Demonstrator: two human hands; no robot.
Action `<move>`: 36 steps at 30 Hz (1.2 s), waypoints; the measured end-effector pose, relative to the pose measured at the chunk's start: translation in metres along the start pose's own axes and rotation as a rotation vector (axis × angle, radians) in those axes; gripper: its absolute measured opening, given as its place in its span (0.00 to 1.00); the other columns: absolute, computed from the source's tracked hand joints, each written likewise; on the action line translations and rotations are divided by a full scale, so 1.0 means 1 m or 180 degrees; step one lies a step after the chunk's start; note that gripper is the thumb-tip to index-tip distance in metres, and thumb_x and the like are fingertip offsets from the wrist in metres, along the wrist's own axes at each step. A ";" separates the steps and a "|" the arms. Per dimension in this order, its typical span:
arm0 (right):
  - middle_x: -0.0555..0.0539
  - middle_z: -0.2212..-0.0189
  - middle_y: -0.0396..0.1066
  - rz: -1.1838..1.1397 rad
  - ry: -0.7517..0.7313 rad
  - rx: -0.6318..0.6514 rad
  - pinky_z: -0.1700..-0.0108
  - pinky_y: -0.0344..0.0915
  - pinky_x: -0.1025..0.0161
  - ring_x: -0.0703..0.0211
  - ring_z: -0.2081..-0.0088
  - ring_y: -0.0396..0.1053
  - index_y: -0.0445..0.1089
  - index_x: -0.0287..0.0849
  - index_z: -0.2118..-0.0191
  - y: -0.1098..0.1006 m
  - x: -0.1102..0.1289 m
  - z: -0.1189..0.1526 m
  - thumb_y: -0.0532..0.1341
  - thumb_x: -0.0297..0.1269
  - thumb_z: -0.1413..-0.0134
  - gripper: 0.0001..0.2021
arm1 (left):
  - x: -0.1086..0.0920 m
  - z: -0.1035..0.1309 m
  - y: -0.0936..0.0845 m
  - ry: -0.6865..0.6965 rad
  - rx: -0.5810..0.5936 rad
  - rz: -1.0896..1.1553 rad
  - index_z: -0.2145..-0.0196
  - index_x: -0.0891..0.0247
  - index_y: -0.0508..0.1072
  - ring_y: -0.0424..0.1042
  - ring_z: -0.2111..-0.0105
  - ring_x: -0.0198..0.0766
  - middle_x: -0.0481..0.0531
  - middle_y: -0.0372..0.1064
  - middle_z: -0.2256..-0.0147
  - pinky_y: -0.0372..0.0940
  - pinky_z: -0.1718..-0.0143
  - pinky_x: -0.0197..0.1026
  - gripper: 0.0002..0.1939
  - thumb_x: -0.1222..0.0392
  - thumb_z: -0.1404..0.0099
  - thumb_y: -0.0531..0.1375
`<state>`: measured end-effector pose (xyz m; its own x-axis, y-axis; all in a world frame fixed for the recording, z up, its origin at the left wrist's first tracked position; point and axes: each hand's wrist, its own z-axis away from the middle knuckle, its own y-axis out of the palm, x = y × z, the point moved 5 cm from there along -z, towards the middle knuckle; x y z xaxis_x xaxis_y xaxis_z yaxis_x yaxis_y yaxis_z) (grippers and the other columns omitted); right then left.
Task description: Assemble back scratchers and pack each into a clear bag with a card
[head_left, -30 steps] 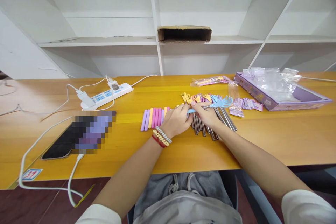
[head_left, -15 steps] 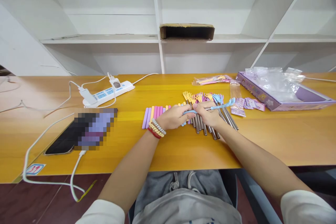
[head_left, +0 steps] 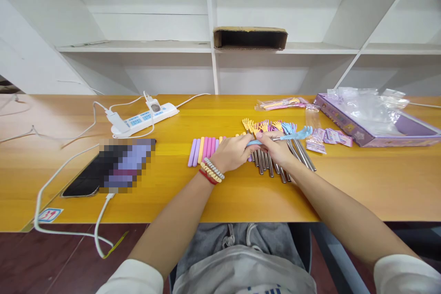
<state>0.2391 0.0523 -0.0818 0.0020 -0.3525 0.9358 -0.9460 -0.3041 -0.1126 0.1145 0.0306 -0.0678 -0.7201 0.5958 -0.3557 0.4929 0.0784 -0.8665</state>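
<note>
Left hand [head_left: 234, 151] wrapped round the handle of a blue back scratcher [head_left: 291, 136]; right hand [head_left: 275, 149] grips near its metal shaft, blue head toward 3 o'clock. From the hands: other back scratchers [head_left: 263, 127] under and around the right hand; row of coloured sticks [head_left: 208, 147] at 9; phone [head_left: 82, 177] farther out at 9; power strip [head_left: 148, 121] near 10; purple box [head_left: 344, 128] with clear bags [head_left: 368, 108] at 2–3. Cardboard box [head_left: 250, 30] on shelf [head_left: 320, 49] at 12.
</note>
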 end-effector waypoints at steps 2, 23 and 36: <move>0.53 0.89 0.55 0.0053 -0.0074 0.0107 0.81 0.52 0.67 0.68 0.86 0.54 0.61 0.41 0.86 0.001 -0.002 -0.001 0.58 0.53 0.49 0.24 | -0.005 0.001 0.001 0.0039 -0.0219 -0.0376 0.61 0.62 0.68 0.70 0.66 0.39 0.53 0.70 0.65 0.60 0.68 0.39 0.18 0.48 0.32 0.45; 0.53 0.90 0.55 0.1316 -0.1026 -0.0743 0.80 0.49 0.67 0.70 0.85 0.49 0.62 0.40 0.88 0.005 0.035 0.018 0.56 0.45 0.44 0.25 | 0.005 -0.008 -0.001 0.0528 0.0111 0.0161 0.70 0.61 0.66 0.66 0.78 0.33 0.47 0.67 0.78 0.56 0.76 0.35 0.17 0.47 0.35 0.47; 0.54 0.90 0.49 0.1292 -0.1057 -0.0679 0.82 0.43 0.67 0.72 0.85 0.45 0.50 0.40 0.88 0.015 0.038 0.025 0.59 0.43 0.46 0.26 | 0.013 0.000 -0.006 0.0402 0.0305 0.0797 0.74 0.62 0.64 0.67 0.81 0.30 0.46 0.69 0.80 0.58 0.77 0.33 0.18 0.46 0.36 0.49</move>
<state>0.2333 0.0124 -0.0559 -0.3063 -0.6739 0.6723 -0.9367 0.0873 -0.3391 0.1021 0.0374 -0.0674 -0.5123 0.6824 -0.5215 0.5950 -0.1559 -0.7885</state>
